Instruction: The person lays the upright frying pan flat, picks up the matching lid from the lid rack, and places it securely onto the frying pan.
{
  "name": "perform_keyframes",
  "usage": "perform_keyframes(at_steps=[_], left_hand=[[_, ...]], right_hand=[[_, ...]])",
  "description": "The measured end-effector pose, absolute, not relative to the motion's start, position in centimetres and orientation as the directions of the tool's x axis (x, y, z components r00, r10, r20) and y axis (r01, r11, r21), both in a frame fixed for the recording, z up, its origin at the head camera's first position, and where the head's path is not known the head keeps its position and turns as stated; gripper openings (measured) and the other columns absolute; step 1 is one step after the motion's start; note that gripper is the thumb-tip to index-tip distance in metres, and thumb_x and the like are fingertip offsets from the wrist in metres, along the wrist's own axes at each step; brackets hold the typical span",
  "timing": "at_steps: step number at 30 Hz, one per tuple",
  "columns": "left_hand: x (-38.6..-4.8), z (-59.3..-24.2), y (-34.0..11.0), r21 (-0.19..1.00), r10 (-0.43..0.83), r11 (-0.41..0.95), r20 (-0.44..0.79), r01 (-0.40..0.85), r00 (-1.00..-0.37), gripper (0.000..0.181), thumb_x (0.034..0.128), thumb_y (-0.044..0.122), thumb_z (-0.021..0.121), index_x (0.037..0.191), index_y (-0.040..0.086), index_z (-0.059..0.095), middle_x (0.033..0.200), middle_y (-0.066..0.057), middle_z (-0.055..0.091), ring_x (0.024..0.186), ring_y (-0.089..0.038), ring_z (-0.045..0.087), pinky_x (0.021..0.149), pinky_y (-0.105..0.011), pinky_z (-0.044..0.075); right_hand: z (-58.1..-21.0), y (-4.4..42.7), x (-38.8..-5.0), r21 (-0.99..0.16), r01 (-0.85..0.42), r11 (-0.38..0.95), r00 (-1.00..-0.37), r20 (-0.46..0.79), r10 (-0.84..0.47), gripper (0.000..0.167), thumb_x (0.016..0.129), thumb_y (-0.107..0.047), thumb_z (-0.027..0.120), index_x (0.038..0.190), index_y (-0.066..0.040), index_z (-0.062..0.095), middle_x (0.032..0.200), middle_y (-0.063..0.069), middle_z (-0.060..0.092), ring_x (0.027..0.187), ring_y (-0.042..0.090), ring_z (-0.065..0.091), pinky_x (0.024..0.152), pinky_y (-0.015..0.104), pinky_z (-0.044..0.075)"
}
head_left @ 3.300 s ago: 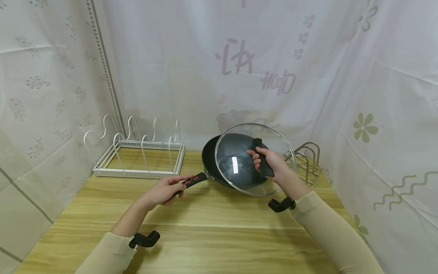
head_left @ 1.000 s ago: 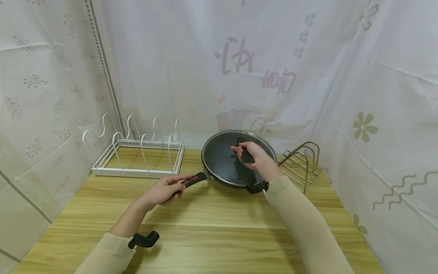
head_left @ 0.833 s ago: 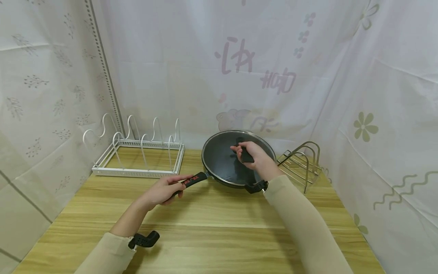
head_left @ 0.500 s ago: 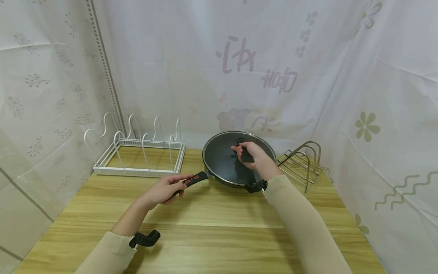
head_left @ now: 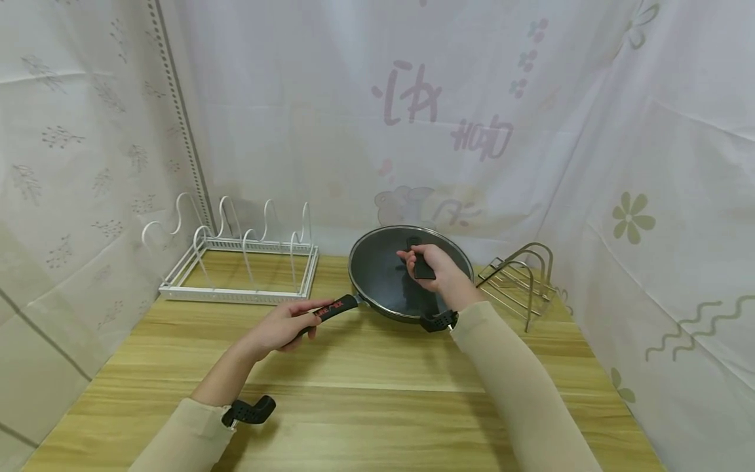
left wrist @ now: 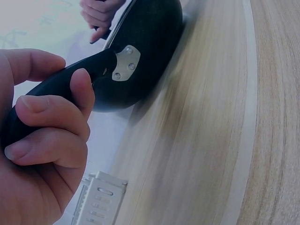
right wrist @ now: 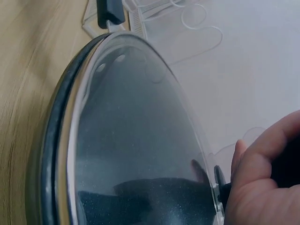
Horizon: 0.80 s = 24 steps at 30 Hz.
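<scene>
A dark wok (left wrist: 145,51) stands at the back middle of the wooden table, its long black handle pointing toward the front left. My left hand (head_left: 287,328) grips that handle (head_left: 339,306), fingers curled round it in the left wrist view. Over the wok lies a clear glass lid (head_left: 383,275) with a metal rim, seated on or very near the wok's edge. My right hand (head_left: 435,269) holds the lid's black handle (head_left: 423,267). In the right wrist view the glass lid (right wrist: 140,131) fills the middle, and part of the right hand (right wrist: 267,173) shows at the right.
A white wire rack (head_left: 236,296) stands on the table (head_left: 354,419) at the back left. Right of the wok is a smaller metal rack (head_left: 527,288), close to the rim. Patterned curtains (head_left: 330,131) hang behind and at both sides.
Since the oldest frame, my right hand has brought the tilted lid left and down over the wok. Over the last second almost nothing has moved; the left hand has kept its hold.
</scene>
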<state>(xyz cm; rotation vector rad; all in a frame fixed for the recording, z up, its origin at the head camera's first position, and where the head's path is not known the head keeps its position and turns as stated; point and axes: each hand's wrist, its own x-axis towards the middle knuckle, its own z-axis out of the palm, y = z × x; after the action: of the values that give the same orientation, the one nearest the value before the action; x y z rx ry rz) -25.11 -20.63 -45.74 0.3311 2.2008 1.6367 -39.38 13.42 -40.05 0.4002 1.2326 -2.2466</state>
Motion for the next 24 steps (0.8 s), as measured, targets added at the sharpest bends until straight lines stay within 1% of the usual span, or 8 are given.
perform_keyframes(at_steps=[4, 8, 15, 21, 23, 24], left_hand=[[-25.09, -45.73, -20.72, 0.955, 0.403, 0.294, -0.159, -0.037, -0.901, 0.053, 0.1111, 0.018, 0.057, 0.164, 0.015, 0.054, 0.084, -0.007, 0.063, 0.045, -0.008, 0.033, 0.044, -0.022, 0.030], [-25.11, -45.70, -20.76, 0.953, 0.403, 0.302, -0.159, -0.033, -0.901, 0.053, 0.1107, 0.018, 0.058, 0.164, 0.016, 0.054, 0.084, -0.007, 0.063, 0.045, -0.008, 0.033, 0.044, -0.022, 0.029], [-25.15, -45.62, -20.77, 0.953, 0.404, 0.302, -0.159, -0.033, -0.901, 0.053, 0.1103, 0.017, 0.057, 0.164, 0.016, 0.054, 0.084, -0.007, 0.063, 0.045, -0.008, 0.033, 0.044, -0.022, 0.029], [-25.13, -45.59, -20.66, 0.951, 0.397, 0.306, -0.158, -0.032, -0.904, 0.053, 0.1098, 0.017, 0.058, 0.163, 0.017, 0.056, 0.084, -0.007, 0.063, 0.045, -0.008, 0.033, 0.044, -0.022, 0.029], [-25.14, -45.60, -20.63, 0.951, 0.397, 0.308, -0.158, -0.031, -0.904, 0.053, 0.1096, 0.017, 0.058, 0.163, 0.017, 0.056, 0.084, -0.007, 0.063, 0.045, -0.008, 0.033, 0.044, -0.022, 0.029], [-25.14, -45.61, -20.62, 0.951, 0.398, 0.306, -0.160, -0.033, -0.903, 0.053, 0.1095, 0.017, 0.058, 0.163, 0.017, 0.056, 0.084, -0.007, 0.063, 0.045, -0.008, 0.033, 0.044, -0.022, 0.029]], right_hand=[[-40.18, 13.28, -39.35, -0.680, 0.580, -0.449, -0.815, -0.484, -0.319, 0.050, 0.119, -0.023, 0.042, 0.161, 0.004, 0.044, 0.091, 0.003, 0.059, 0.054, 0.004, 0.051, 0.049, 0.016, 0.047], [-40.24, 13.18, -39.29, -0.700, 0.570, -0.431, -0.822, -0.478, -0.310, 0.052, 0.119, -0.023, 0.042, 0.165, 0.001, 0.041, 0.100, 0.004, 0.061, 0.055, 0.005, 0.051, 0.051, 0.016, 0.047], [-40.31, 13.01, -39.42, -0.716, 0.561, -0.415, -0.828, -0.485, -0.283, 0.050, 0.119, -0.023, 0.043, 0.162, 0.004, 0.045, 0.087, 0.001, 0.061, 0.053, 0.005, 0.051, 0.051, 0.016, 0.047], [-40.40, 13.02, -39.62, -0.699, 0.567, -0.436, -0.823, -0.485, -0.294, 0.052, 0.119, -0.023, 0.042, 0.166, -0.001, 0.038, 0.105, 0.005, 0.060, 0.055, 0.005, 0.051, 0.051, 0.016, 0.047], [-40.44, 13.06, -39.67, -0.691, 0.574, -0.439, -0.819, -0.494, -0.292, 0.053, 0.119, -0.023, 0.042, 0.167, -0.001, 0.038, 0.108, 0.005, 0.059, 0.054, 0.005, 0.051, 0.050, 0.016, 0.047], [-40.46, 13.09, -39.68, -0.689, 0.573, -0.444, -0.819, -0.494, -0.291, 0.054, 0.119, -0.023, 0.042, 0.169, -0.003, 0.035, 0.113, 0.007, 0.059, 0.055, 0.005, 0.051, 0.050, 0.016, 0.047]])
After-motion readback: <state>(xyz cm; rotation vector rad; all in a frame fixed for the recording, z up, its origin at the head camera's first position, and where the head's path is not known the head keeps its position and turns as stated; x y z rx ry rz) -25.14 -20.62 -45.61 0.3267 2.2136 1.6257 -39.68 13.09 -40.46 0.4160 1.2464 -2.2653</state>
